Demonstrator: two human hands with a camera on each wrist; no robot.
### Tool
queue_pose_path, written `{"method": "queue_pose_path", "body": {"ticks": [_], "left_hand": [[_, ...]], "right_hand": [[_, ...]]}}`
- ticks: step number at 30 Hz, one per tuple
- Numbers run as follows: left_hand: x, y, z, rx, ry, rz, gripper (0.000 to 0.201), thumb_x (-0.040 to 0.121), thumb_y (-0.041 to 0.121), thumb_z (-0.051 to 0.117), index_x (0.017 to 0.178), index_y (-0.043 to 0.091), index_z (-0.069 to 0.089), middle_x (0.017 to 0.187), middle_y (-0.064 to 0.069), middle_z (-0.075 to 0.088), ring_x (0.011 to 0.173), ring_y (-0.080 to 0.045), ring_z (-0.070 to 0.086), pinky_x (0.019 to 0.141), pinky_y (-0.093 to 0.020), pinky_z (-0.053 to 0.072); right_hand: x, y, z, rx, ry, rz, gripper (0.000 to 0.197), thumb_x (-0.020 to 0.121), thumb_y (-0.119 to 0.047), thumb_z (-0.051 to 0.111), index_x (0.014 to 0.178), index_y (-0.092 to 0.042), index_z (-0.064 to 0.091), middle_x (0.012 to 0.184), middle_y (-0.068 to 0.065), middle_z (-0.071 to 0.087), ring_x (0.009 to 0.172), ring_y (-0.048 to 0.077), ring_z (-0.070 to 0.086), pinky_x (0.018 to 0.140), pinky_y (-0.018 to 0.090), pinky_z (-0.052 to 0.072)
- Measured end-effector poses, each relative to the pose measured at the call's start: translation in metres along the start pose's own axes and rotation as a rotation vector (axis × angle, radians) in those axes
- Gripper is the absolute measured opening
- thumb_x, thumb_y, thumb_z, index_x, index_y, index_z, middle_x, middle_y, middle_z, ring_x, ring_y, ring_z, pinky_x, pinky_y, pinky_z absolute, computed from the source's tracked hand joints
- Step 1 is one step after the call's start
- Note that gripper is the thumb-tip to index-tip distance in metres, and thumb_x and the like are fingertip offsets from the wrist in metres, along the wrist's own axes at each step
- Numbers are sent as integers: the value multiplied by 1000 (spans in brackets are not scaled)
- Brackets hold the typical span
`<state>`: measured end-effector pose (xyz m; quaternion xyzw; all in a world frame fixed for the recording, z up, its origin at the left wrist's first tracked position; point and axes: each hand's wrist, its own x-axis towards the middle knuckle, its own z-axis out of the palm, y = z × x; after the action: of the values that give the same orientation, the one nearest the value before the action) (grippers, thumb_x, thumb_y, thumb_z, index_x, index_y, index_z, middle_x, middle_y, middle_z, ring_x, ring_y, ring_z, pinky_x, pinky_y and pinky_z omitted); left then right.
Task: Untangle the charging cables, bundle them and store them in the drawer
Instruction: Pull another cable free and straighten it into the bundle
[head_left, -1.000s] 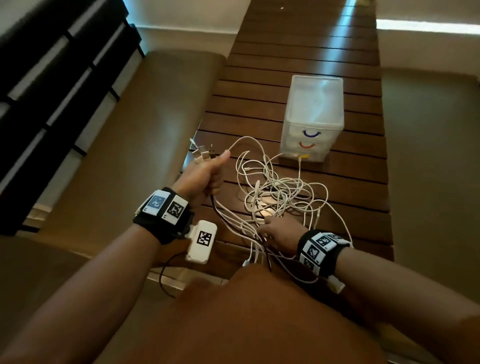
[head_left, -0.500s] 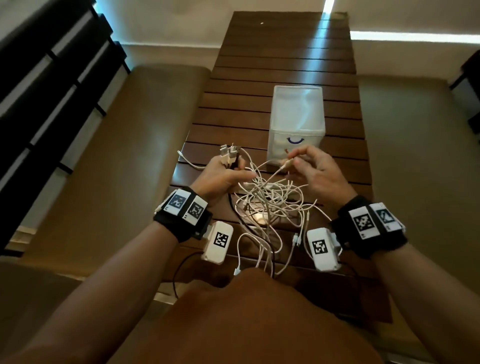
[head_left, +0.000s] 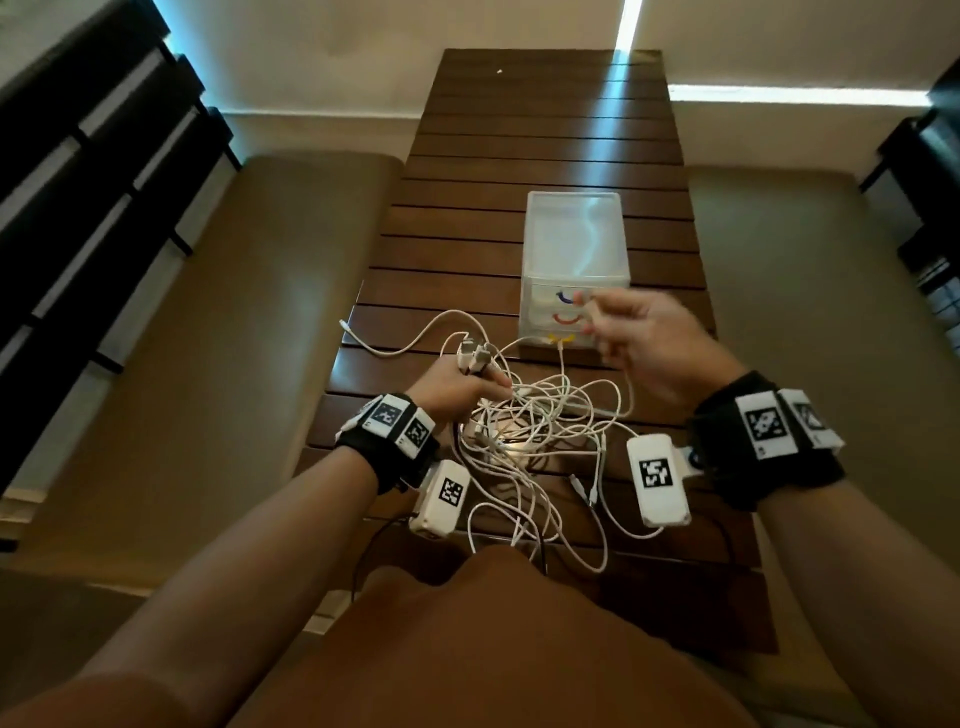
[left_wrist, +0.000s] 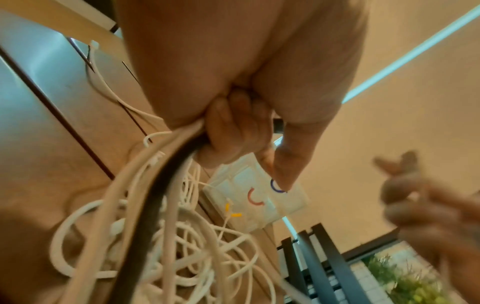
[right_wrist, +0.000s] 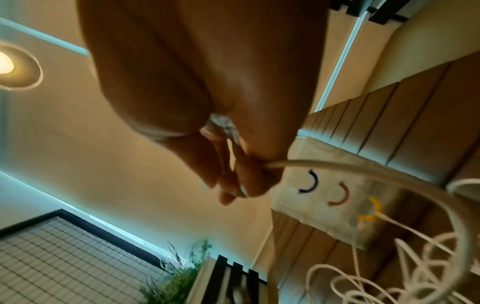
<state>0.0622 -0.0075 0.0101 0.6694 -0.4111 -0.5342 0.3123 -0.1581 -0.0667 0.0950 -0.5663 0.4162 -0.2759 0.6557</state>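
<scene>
A tangle of white charging cables (head_left: 540, 431) (left_wrist: 182, 236) with one black cable among them lies on the slatted wooden table (head_left: 519, 156). My left hand (head_left: 457, 384) (left_wrist: 233, 131) grips a bunch of cable ends, their plugs sticking up above the fist. My right hand (head_left: 597, 317) (right_wrist: 249, 174) is raised in front of the drawer unit and pinches one white cable (right_wrist: 363, 166) that curves down to the tangle. The small translucent drawer unit (head_left: 574, 249) (right_wrist: 324, 195) has blue, red and yellow handles, and its drawers look closed.
Padded benches (head_left: 234, 338) flank the table on both sides. A dark slatted frame (head_left: 78, 182) stands at the left. A loose white cable end (head_left: 363, 338) trails toward the table's left edge. My knee (head_left: 493, 649) is at the near edge.
My right hand rose from the tangle near the table's front edge, taking one white cable up in front of the drawer unit. The left hand kept its grip on the plug ends.
</scene>
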Motion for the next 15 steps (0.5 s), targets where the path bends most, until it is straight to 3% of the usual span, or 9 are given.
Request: {"method": "queue_pose_path", "body": {"ticks": [3, 7, 12, 15], "left_hand": [[-4, 7, 1, -174, -33, 29, 27, 68, -11, 62, 76, 15, 60, 64, -2, 52, 53, -12, 42, 43, -20, 32], [-10, 10, 7, -416, -232, 19, 31, 58, -8, 45, 78, 15, 44, 54, 6, 35, 43, -6, 28, 43, -20, 20], [-11, 13, 8, -558, -283, -8, 19, 70, 3, 54, 79, 18, 46, 55, 8, 31, 43, -4, 28, 50, -22, 15], [-10, 17, 10, -573, -312, 13, 7, 78, 16, 59, 80, 18, 53, 53, 9, 31, 44, -3, 28, 47, -18, 18]], "right_hand": [[-2, 23, 11, -134, -94, 103, 32, 94, 1, 51, 114, -19, 66, 85, 2, 61, 67, 10, 50, 56, 17, 43], [-2, 35, 31, -85, -34, 112, 8, 95, -10, 57, 93, -10, 65, 68, 2, 64, 56, 10, 60, 47, 17, 45], [-2, 40, 38, -6, -29, 140, 9, 95, -16, 57, 92, -8, 61, 66, 3, 65, 54, 12, 60, 46, 19, 44], [-1, 46, 40, 26, -51, 125, 9, 95, -13, 57, 94, -8, 64, 71, 5, 65, 55, 11, 58, 48, 17, 44]]}}
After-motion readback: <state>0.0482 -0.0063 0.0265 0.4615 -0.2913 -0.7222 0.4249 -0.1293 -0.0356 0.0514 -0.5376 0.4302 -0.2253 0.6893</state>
